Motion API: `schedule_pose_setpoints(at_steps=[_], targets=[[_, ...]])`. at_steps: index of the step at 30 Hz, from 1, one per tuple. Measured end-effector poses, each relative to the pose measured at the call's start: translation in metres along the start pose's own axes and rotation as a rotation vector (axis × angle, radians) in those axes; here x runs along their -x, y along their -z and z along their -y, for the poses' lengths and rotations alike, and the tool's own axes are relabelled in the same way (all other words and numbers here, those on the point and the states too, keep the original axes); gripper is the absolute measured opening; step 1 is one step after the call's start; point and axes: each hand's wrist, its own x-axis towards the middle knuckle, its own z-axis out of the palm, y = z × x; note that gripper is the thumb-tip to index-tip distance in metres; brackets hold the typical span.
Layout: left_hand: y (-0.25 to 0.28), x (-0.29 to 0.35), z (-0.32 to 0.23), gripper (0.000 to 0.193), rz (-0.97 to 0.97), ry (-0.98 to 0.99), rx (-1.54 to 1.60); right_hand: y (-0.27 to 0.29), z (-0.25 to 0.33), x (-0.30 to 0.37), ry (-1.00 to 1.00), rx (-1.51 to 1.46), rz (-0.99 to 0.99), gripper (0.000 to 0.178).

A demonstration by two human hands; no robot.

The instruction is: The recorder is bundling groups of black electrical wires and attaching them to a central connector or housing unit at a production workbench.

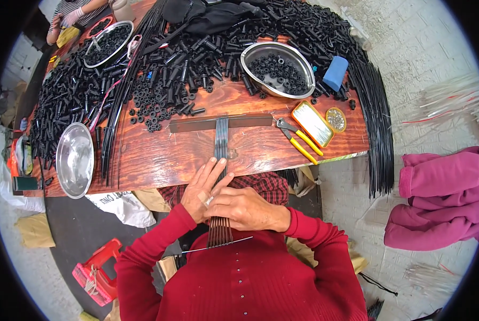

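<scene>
A narrow band of thin black rods runs from the table toward my body, side by side. Their near ends fan out slightly onto a thin metal rod lying crosswise at my chest. My left hand rests on the band with its fingers stretched out, pointing to the far side. My right hand is closed over the rods just nearer to me, fingers curled and touching the left hand. A small whitish strip shows between the hands. At the far end, the rods cross a dark metal bar on the wooden table.
Heaps of black tubular parts cover the far table. A steel bowl holds black rings; another bowl stands left. Yellow-handled pliers, a yellow tray and a blue block lie right. Another person's hand shows far left.
</scene>
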Motion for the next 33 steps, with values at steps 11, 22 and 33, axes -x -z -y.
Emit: schedule_pose_setpoints(at_steps=[11,22,33], targets=[[-0.002,-0.004,-0.001,0.073,-0.042,-0.001,-0.068,0.067,-0.041,-0.009,-0.164,0.245,-0.059,0.051],[0.0,-0.005,-0.003,0.074,-0.075,-0.015,-0.001,0.066,-0.105,-0.023,-0.364,0.639,-0.213,0.055],[-0.001,-0.006,0.008,0.073,-0.071,-0.059,0.011,0.065,-0.109,-0.022,-0.362,0.503,-0.238,0.052]])
